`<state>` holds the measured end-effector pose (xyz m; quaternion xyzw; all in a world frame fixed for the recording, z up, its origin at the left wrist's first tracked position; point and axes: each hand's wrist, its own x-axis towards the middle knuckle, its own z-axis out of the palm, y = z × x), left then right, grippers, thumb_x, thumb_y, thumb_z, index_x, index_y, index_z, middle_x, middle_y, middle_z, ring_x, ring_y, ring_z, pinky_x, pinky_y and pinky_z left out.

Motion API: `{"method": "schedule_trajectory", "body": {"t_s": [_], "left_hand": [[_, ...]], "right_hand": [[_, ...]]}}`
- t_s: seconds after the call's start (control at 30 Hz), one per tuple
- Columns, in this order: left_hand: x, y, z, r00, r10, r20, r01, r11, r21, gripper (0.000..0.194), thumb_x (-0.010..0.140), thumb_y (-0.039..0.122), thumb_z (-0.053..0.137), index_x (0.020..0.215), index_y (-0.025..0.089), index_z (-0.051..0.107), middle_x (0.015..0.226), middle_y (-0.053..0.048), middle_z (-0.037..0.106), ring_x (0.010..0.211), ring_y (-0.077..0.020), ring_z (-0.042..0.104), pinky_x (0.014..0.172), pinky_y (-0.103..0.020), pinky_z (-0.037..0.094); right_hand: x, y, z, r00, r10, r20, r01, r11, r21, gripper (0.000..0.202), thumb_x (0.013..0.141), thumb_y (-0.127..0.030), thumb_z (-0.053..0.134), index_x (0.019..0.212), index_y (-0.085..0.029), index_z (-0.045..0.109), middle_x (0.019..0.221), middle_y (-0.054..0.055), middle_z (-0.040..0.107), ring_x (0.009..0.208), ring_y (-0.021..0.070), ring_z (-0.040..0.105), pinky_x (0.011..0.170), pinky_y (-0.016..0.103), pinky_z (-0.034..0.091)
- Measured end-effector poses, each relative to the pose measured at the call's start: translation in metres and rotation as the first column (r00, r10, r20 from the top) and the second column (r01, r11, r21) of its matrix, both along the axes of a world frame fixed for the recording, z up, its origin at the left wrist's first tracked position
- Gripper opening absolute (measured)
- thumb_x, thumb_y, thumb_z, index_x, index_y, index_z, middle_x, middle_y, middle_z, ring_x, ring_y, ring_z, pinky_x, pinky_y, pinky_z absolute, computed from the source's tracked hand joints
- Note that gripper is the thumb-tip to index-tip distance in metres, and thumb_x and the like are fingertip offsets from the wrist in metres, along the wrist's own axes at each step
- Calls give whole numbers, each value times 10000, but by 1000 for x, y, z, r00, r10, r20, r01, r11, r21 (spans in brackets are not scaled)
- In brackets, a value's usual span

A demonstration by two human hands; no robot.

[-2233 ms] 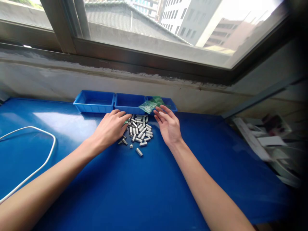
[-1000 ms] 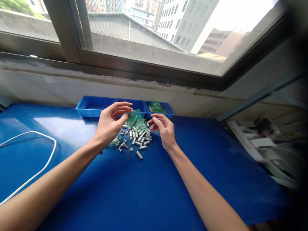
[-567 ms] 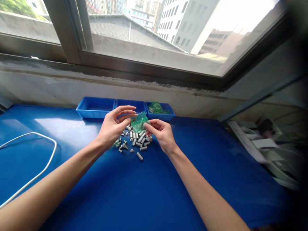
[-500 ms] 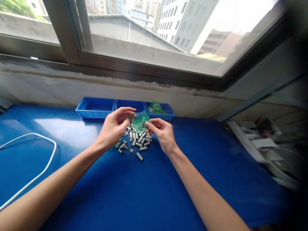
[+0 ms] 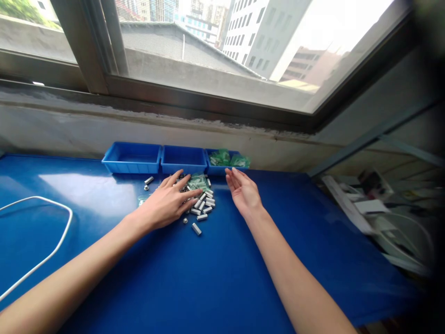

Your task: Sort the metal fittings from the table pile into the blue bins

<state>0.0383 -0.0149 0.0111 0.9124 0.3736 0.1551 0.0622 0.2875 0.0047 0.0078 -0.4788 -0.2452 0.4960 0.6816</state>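
Note:
My left hand (image 5: 174, 197) is spread palm down over the left part of a pile of silver metal cylinders (image 5: 200, 205), hiding some of it. A green plastic bag (image 5: 198, 182) lies on the back of the pile, just past my left fingertips. To the right of the pile, my right hand (image 5: 244, 190) is raised with its fingers extended and nothing in it. Behind it, green bags (image 5: 222, 157) fill the right blue bin (image 5: 217, 170), one of them at its right edge. A lone cylinder (image 5: 196, 229) lies in front of the pile.
The middle blue bin (image 5: 183, 166) and left blue bin (image 5: 134, 167) stand in the same row against the wall. A white cable (image 5: 66, 232) curves over the left of the blue table (image 5: 208, 287). Papers and equipment are at the right, beyond the table edge.
The green bag has left my hands; another bag now shows at the right bin's edge. My left hand has lowered and spread over the pile, and my right hand has opened and moved slightly right.

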Motion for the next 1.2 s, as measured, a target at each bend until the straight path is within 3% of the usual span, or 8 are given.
{"method": "schedule_trajectory", "body": {"t_s": [0.1,0.2,0.4,0.5,0.73,0.93,1.07,1.2], "left_hand": [[0,1,1,1000,-3,-8,3,1000,19,436,1041,427,422,1429,306,582,1533,-150,493,1493,-383,337,1139,-595,389],[0,3,2,1000,-13,-5,13,999,37,423,1034,376,449,1386,208,612,1467,-161,564,1444,-363,425,1127,-554,426],[0,4,3,1000,-3,-10,3,999,39,410,1021,365,477,1354,182,631,1441,-130,597,1419,-359,455,1117,-544,451],[0,3,4,1000,-5,-13,5,1000,23,423,1022,378,478,1373,193,623,1470,-121,574,1438,-364,427,1125,-553,444],[0,1,2,1000,18,-20,-17,1000,15,442,1017,393,486,1403,219,611,1526,-145,507,1454,-397,394,1126,-570,431],[2,2,4,963,90,252,-90,996,-10,383,984,371,551,1311,193,640,1460,-176,559,1407,-371,460,1132,-557,424],[8,1,18,735,216,642,-31,958,-286,306,933,379,646,1174,199,592,1162,-101,719,1078,-241,695,966,-400,559],[10,-3,31,555,358,751,152,844,-514,323,868,351,737,1096,212,556,879,-25,745,813,-174,720,740,-266,561]], "right_hand": [[-7,-5,0,961,84,265,-86,996,-3,280,678,-333,886,811,-189,685,782,38,771,699,153,739,605,222,583],[-14,-9,-3,844,87,530,-121,992,30,285,746,-415,827,824,-180,685,764,43,753,581,130,668,505,220,491],[-26,-19,-3,479,75,875,-232,972,44,315,799,-499,755,892,-203,703,858,47,749,710,169,653,673,291,512],[-29,-22,-3,402,78,912,-243,970,24,368,756,-500,787,961,-211,687,882,38,748,724,174,642,713,305,508],[-30,-17,-9,458,102,883,-241,970,13,395,722,-443,822,1020,-219,693,858,21,715,780,186,630,752,318,495],[-32,-13,-8,723,265,638,-358,934,18,341,689,-411,863,898,-178,727,782,13,692,677,144,615,653,276,487],[-33,-18,3,842,360,401,-416,907,58,307,686,-391,881,854,-186,725,805,-2,711,617,119,629,603,255,507],[-36,-24,12,852,456,256,-487,870,73,257,707,-366,880,845,-189,753,830,7,745,707,125,677,671,246,558]]}}
